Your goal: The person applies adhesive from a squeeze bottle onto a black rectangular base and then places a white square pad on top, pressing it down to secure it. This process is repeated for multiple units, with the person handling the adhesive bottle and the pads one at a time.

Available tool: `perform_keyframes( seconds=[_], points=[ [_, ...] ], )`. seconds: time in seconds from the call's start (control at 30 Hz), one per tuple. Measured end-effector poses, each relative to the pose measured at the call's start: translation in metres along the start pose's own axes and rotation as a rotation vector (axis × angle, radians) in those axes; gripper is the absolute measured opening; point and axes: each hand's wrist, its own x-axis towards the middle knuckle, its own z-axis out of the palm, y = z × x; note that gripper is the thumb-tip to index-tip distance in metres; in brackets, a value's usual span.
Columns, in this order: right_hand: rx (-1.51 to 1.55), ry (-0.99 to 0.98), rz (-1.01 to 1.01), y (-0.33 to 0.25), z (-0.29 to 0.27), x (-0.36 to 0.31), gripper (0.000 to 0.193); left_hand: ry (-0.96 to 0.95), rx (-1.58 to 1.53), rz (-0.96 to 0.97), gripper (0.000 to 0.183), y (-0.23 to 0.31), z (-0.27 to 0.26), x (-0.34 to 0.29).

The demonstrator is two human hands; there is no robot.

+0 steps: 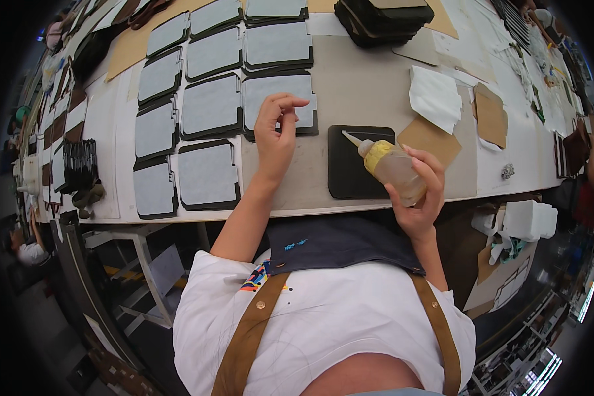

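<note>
My right hand (421, 191) is wrapped round a clear squeeze bottle (398, 177) with a yellow band and a thin pale nozzle. The bottle is tilted, its nozzle pointing up-left over a black rectangular panel (350, 175) that lies near the table's front edge. My left hand (278, 129) hovers by the stacked grey-faced panels with black edges (270, 92); its fingers are bent, with thumb and index finger apart, and I see nothing in it. More such panels (208, 173) lie in rows to the left.
A thick black stack (383, 23) stands at the back. Right of the black panel lie a brown paper sheet (435, 140), a white sheet (435, 99) and a brown card piece (490, 115). White bags (528, 220) hang below the table edge at right. Other people are at the far sides.
</note>
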Motion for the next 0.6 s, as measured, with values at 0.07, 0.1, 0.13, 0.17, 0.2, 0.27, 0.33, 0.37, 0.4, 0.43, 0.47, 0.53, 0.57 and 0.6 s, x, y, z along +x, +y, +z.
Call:
perform_keyframes(
  seconds=[0.07, 0.1, 0.13, 0.17, 0.2, 0.27, 0.33, 0.37, 0.4, 0.43, 0.47, 0.53, 0.57, 0.6],
  points=[
    [0.025, -0.013, -0.014, 0.0, 0.005, 0.002, 0.066, 0.004, 0.001, -0.002, 0.021, 0.001, 0.0, 0.0],
    [0.037, -0.026, -0.014, -0.002, 0.008, 0.004, 0.066, 0.006, 0.001, -0.002, 0.021, 0.001, 0.0, 0.001],
    [0.046, -0.039, -0.014, -0.003, 0.009, 0.007, 0.065, 0.008, -0.002, -0.001, 0.021, 0.002, 0.0, 0.001],
    [0.055, -0.051, -0.015, -0.004, 0.01, 0.01, 0.065, 0.001, -0.005, -0.017, 0.021, 0.002, 0.0, 0.0],
    [0.114, -0.04, 0.022, -0.003, 0.009, 0.011, 0.064, -0.006, -0.008, -0.033, 0.021, 0.003, -0.001, 0.0],
    [0.232, -0.017, 0.096, 0.002, 0.006, 0.014, 0.062, -0.006, -0.008, -0.043, 0.021, 0.003, -0.003, 0.0],
    [0.318, 0.001, 0.187, 0.005, -0.004, 0.024, 0.063, 0.005, -0.003, -0.032, 0.02, 0.004, -0.004, 0.001],
    [0.36, 0.011, 0.234, 0.008, -0.009, 0.028, 0.063, 0.01, -0.001, -0.036, 0.02, 0.004, -0.004, 0.001],
    [0.403, -0.02, 0.276, 0.014, -0.011, 0.03, 0.063, 0.015, 0.001, -0.04, 0.02, 0.005, -0.005, 0.001],
    [0.441, -0.048, 0.318, 0.02, -0.014, 0.033, 0.063, 0.016, 0.0, -0.044, 0.02, 0.006, -0.005, 0.002],
    [0.479, -0.076, 0.361, 0.025, -0.017, 0.036, 0.063, 0.018, -0.004, -0.041, 0.02, 0.005, -0.004, 0.002],
    [0.513, -0.119, 0.351, 0.036, -0.018, 0.038, 0.061, 0.022, -0.007, -0.034, 0.02, 0.004, -0.005, 0.002],
    [0.532, -0.123, 0.358, 0.038, -0.016, 0.04, 0.06, 0.024, -0.002, -0.033, 0.02, 0.004, -0.005, 0.002],
    [0.55, -0.127, 0.365, 0.04, -0.016, 0.041, 0.06, 0.026, 0.004, -0.031, 0.02, 0.004, -0.005, 0.003]
  ],
)
